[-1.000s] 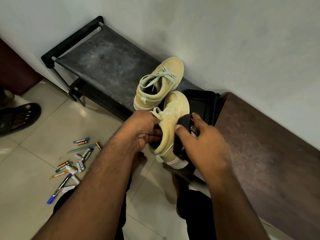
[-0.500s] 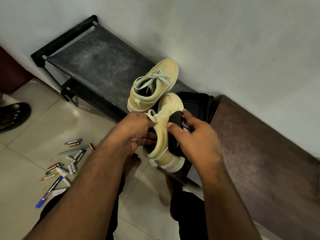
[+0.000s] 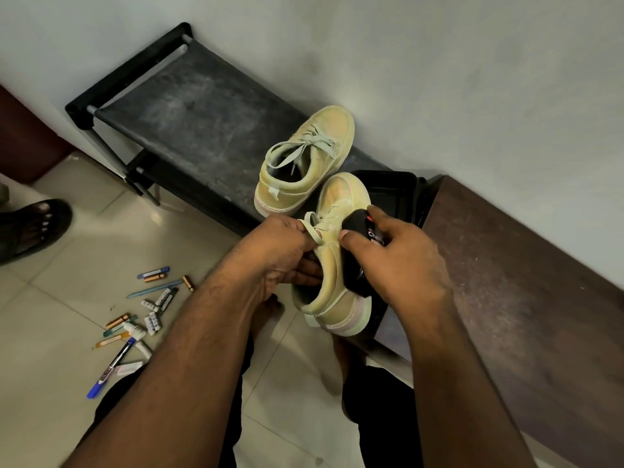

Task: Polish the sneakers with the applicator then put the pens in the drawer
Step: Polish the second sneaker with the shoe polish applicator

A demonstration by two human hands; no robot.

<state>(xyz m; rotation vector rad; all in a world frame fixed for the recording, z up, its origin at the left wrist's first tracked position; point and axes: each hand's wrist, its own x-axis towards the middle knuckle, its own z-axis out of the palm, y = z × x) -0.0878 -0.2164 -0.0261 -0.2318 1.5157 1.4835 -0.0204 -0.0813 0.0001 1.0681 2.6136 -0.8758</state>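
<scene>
The left hand (image 3: 282, 251) grips the near sneaker (image 3: 332, 265) by its collar, fingers tucked inside the opening and thumb side up by the lace loop. This shoe's long axis runs from the heel, low and close to the person, up and away to the toe by the black tray (image 3: 398, 190). The right hand (image 3: 401, 261) wraps its fingers round the black applicator (image 3: 358, 255) and presses it against the shoe's right flank, about midway along. Any stroke therefore runs along that heel-to-toe line, and the right hand is the one placed to make it, while the left only steadies.

The second sneaker (image 3: 305, 160) stands on the dark rack (image 3: 189, 119) just beyond, toe toward the wall, touched by neither hand. The pens (image 3: 141, 319) lie scattered on the floor tiles to the left, well apart from both hands.

The applicator's pad face is hidden against the shoe, so its contact is a judgement. No drawer is plainly visible
</scene>
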